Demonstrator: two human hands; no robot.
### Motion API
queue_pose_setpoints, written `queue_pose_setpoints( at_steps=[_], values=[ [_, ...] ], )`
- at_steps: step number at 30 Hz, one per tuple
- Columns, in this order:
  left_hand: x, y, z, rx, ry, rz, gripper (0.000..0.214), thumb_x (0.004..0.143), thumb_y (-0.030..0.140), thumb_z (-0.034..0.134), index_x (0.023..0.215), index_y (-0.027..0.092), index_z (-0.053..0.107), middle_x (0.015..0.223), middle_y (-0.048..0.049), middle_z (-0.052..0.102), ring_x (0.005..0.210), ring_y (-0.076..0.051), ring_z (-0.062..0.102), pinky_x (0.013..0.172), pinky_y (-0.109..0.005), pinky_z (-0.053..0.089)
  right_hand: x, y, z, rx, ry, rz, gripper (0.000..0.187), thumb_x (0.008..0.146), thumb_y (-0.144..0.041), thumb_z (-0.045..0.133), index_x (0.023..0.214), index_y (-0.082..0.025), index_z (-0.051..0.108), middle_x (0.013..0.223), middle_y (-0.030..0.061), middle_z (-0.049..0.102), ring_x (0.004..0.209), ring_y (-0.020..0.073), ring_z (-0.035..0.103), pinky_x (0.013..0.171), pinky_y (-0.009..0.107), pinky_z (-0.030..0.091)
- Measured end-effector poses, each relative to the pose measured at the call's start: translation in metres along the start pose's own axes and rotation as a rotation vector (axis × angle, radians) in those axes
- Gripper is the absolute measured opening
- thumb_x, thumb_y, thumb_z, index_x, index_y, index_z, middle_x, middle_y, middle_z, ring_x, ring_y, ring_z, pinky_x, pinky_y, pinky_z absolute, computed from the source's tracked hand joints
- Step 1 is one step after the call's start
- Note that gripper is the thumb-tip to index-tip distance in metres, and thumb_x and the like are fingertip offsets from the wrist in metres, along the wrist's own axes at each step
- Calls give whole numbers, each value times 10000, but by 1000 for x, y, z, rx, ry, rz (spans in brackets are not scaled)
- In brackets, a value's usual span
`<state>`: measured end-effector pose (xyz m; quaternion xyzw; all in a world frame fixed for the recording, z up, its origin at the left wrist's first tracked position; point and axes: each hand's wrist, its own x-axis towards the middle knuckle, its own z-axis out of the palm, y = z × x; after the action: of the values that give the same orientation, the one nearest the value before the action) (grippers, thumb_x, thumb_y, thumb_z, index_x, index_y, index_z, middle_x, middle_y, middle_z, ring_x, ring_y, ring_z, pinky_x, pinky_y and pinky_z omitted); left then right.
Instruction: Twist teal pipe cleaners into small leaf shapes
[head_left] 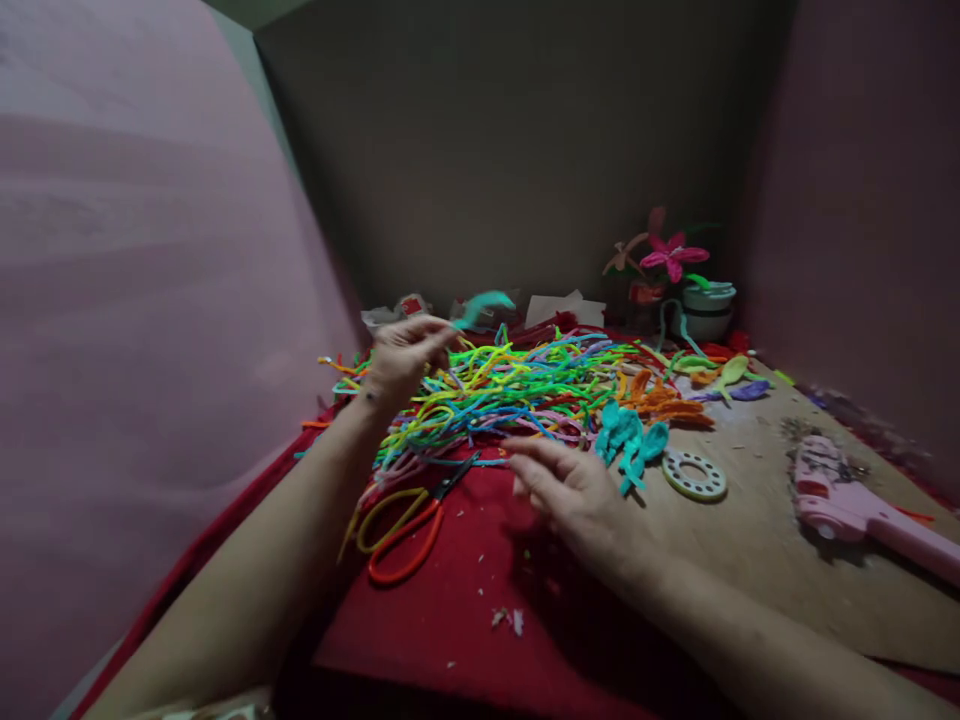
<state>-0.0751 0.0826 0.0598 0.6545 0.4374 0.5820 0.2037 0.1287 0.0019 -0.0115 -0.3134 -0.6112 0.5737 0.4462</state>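
Observation:
My left hand [405, 352] is raised over the far left of a heap of many-coloured pipe cleaners [510, 392], its fingers pinched on a teal pipe-cleaner piece [484, 305] that sticks up to the right. Near the heap's front edge my right hand [574, 490] hovers low over the red cloth [480, 610], fingers stretched toward the strands and holding nothing. Several teal folded pipe-cleaner shapes [630, 440] lie just right of that hand. Orange-handled scissors [409, 535] rest on the cloth between my arms.
A white ring with holes [694, 475] and a pink glue gun [862, 505] lie on the brown board at right. Orange and green petal shapes [675, 395] sit behind them. A pot with a pink pipe-cleaner flower [675, 258] stands at the back right. Cardboard walls enclose the space.

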Motion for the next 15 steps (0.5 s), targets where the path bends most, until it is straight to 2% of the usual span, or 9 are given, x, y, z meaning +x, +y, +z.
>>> queue_pose_setpoints(
  at_steps=[1, 2, 4, 6, 8, 11, 15],
  values=[
    [-9, 3, 6, 67, -131, -11, 130, 675, 269, 664, 706, 143, 669, 596, -25, 629, 445, -79, 508, 448, -194, 394, 5, -4, -1, 96, 62, 49, 284, 780, -358, 523, 977, -161, 571, 624, -42, 519, 432, 46, 357, 413, 191, 270],
    [-19, 5, 12, 120, -201, 10, 128, 678, 267, 660, 733, 152, 674, 597, -17, 624, 476, -88, 524, 480, -195, 409, 11, -7, -2, 182, 121, 70, 355, 754, -376, 561, 1041, -166, 547, 622, -47, 530, 414, 43, 363, 394, 184, 270],
    [-39, 3, 25, 260, -266, 79, 116, 723, 264, 615, 749, 166, 671, 606, 0, 604, 508, -85, 513, 519, -191, 410, 22, -11, -1, 287, 132, 78, 438, 715, -401, 607, 1081, -174, 525, 613, -46, 559, 384, 51, 401, 361, 182, 287],
    [-56, -3, 34, 406, -348, 159, 134, 764, 244, 559, 732, 165, 662, 606, 4, 586, 531, -84, 501, 538, -187, 394, 32, -12, 3, 337, 123, 77, 369, 705, -414, 615, 954, -144, 580, 527, -45, 546, 359, 64, 426, 345, 186, 317],
    [-66, -11, 38, 504, -406, 178, 199, 808, 229, 480, 728, 169, 652, 600, 8, 568, 533, -85, 485, 545, -190, 386, 37, -8, 7, 367, 166, 71, 317, 700, -431, 612, 771, -122, 604, 455, -37, 526, 331, 61, 417, 334, 184, 328],
    [-67, -25, 30, 721, -393, 171, 202, 803, 219, 458, 705, 182, 631, 652, -2, 568, 583, -105, 483, 581, -214, 384, 38, -1, 6, 406, 236, 73, 326, 665, -446, 642, 686, -125, 586, 499, -12, 571, 349, 56, 441, 319, 168, 334],
    [-52, -47, -2, 838, -280, 100, 208, 749, 120, 425, 690, 170, 618, 670, -22, 567, 615, -127, 488, 606, -235, 376, 32, -6, -11, 430, 359, 80, 338, 605, -441, 691, 671, -130, 576, 468, -30, 543, 316, 45, 398, 267, 146, 263]
  ],
)
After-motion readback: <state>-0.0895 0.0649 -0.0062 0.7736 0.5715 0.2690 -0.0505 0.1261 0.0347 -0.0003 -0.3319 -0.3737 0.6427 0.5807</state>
